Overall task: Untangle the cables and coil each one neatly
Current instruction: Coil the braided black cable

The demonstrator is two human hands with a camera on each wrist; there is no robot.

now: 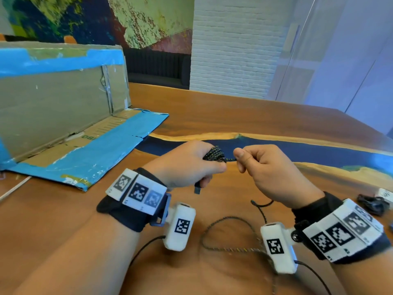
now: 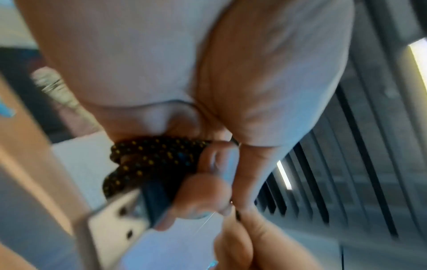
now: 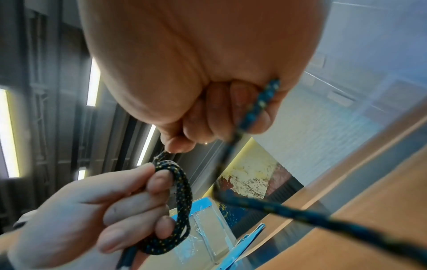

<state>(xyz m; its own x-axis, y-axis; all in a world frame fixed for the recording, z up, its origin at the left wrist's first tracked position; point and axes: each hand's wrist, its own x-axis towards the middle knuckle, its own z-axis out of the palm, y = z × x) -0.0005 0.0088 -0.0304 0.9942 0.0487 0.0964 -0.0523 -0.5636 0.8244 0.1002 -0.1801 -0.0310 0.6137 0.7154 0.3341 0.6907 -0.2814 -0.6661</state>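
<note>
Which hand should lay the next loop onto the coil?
Probably the right hand: it pinches the free run of the braided cable beside the coil, while the left hand grips that coil.

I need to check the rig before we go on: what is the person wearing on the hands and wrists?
Both hands, left hand and right hand, are bare, without gloves. Each wrist carries a black strap with white blocks printed with black square code markers. A white boxy camera unit with its own marker hangs off each strap, trailing a thin black wire.
</note>
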